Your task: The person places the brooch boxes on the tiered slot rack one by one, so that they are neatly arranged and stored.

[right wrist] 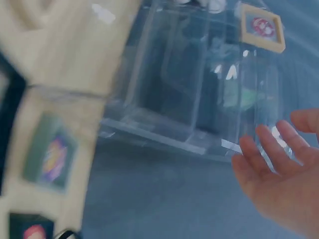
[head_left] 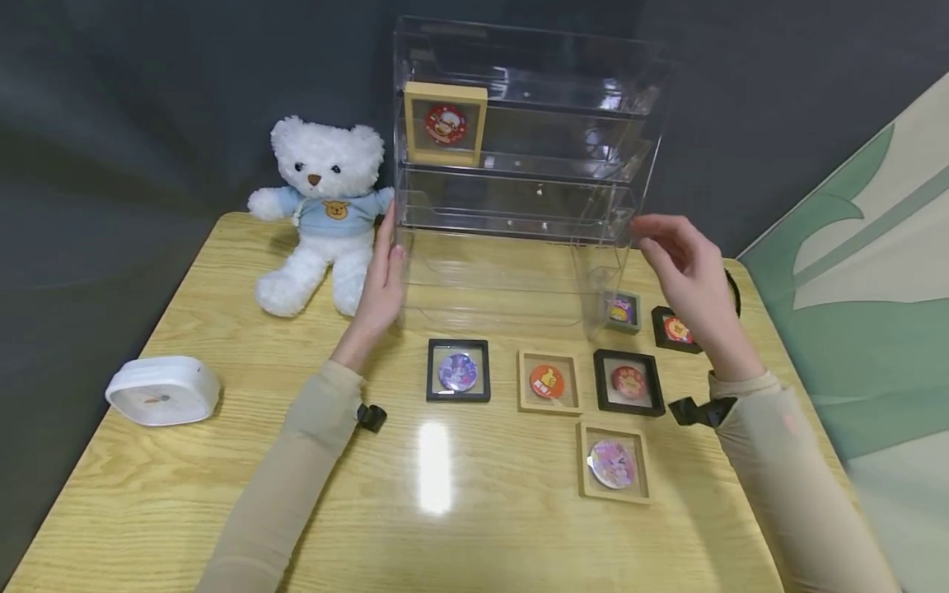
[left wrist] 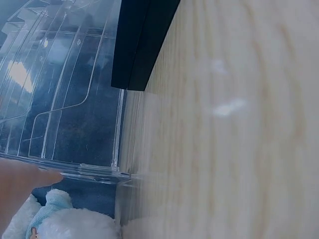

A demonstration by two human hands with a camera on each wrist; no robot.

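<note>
Counted: seven framed badges (head_left: 547, 381), one clear display case (head_left: 522, 156), one teddy bear (head_left: 322, 210), one white clock (head_left: 163, 390).

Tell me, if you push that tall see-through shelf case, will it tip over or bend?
The clear display case looks like stiff plastic, so it probably won't bend. It stands tall and holds only one framed badge up high, so it's likely light and could tip if pushed near the top. Its smooth walls may feel slippery; the left hand lies flat against its side.
</note>
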